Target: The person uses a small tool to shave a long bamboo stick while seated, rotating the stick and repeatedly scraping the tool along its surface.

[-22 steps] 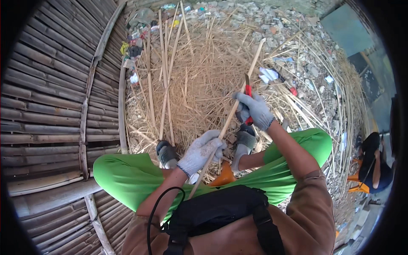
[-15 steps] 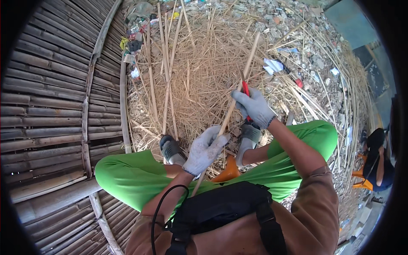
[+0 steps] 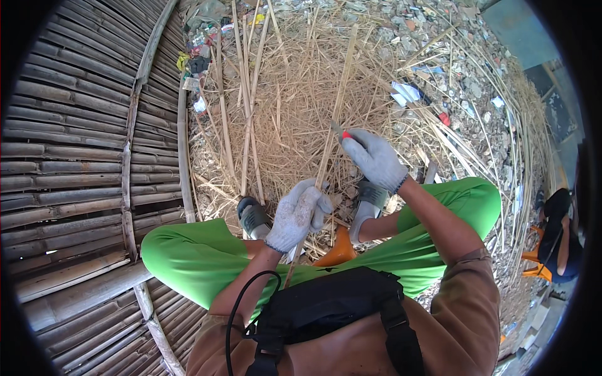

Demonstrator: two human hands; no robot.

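Observation:
A long, pale bamboo strip [image 3: 340, 94] runs from my lap up and away over the ground. My left hand [image 3: 299, 213], in a whitish work glove, is closed around its lower part. In my right hand [image 3: 375, 158], gloved too, is a red-handled knife [image 3: 345, 134]; most of the handle is hidden by the fingers. Its short blade points up and left, beside or against the strip's right edge; whether it touches cannot be told. Both hands are above my sandalled feet, between my knees in green trousers.
Bamboo shavings [image 3: 295, 119] cover the ground ahead. Several longer strips [image 3: 246, 113] lie to the left, near a bamboo slat wall [image 3: 75, 144]. Rubble and litter spread at the far right. Part of an orange plastic seat [image 3: 338, 249] shows between my legs. Another person [image 3: 558, 232] sits at the right.
The strip's far end has swung left. My right hand has turned, so the knife's blade now points leftward toward the strip rather than upward. My left hand has shifted slightly up and left.

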